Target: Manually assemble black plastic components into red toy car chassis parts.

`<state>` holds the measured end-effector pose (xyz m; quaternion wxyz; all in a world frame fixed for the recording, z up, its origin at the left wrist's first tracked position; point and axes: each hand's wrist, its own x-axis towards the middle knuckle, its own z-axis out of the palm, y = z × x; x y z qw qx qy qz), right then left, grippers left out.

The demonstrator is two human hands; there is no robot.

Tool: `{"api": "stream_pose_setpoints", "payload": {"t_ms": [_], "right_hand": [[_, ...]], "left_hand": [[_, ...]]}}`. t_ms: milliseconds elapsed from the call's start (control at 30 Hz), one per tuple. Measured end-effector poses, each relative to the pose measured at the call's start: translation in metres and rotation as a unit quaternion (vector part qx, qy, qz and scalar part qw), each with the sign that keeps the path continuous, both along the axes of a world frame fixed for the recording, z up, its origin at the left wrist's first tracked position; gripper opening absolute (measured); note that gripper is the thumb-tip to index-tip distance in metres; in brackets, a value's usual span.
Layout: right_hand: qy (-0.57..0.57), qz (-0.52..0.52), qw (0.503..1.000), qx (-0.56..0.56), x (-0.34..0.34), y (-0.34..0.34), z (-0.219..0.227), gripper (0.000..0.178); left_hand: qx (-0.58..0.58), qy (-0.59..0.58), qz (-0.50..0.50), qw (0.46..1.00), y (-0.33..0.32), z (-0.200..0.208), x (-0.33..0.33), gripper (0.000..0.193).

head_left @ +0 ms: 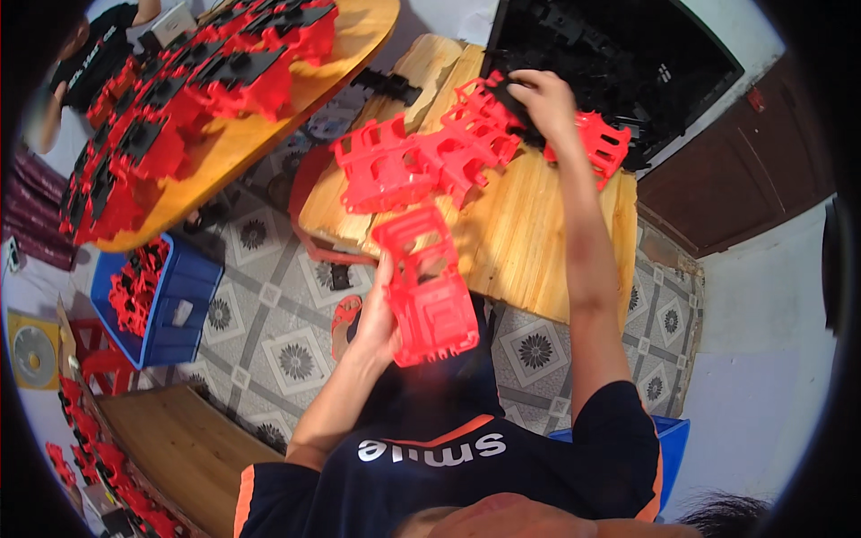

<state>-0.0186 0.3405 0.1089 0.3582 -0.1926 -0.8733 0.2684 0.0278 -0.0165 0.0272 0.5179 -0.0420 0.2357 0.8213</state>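
Observation:
My left hand [381, 323] is closed around the side of a red plastic frame [435, 300], a long moulded piece with square and round openings, held up in front of my body. My right hand [543, 99] reaches to the far side of the wooden table, fingers curled over a black plastic part [511, 97]. That part borders the heap of black parts, so its outline is hard to make out. Several more red frames [386, 166] lie on the table between my hands. Another red frame [599, 148] rests beside my right forearm.
A large black tray [717, 45] of black parts adjoins the wooden table [520, 238]. At left, a second table [372, 49] bears red frames with black parts, with another person [94, 67] beyond. A blue crate [184, 309] of red pieces stands on the tiled floor.

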Motion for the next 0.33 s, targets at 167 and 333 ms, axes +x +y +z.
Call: {"api": "stream_pose_setpoints", "payload": {"t_ms": [167,333], "right_hand": [[0.039,0.220,0.974,-0.048,0.116,-0.099,0.016,0.026],[-0.033,0.284,0.958,0.013,0.162,-0.187,-0.002,0.028]], "left_hand": [[-0.032,0.164,0.088,0.982,0.018,-0.008,-0.014,0.053],[-0.048,0.252,0.148,0.955,0.011,-0.017,-0.013,0.044]]}}
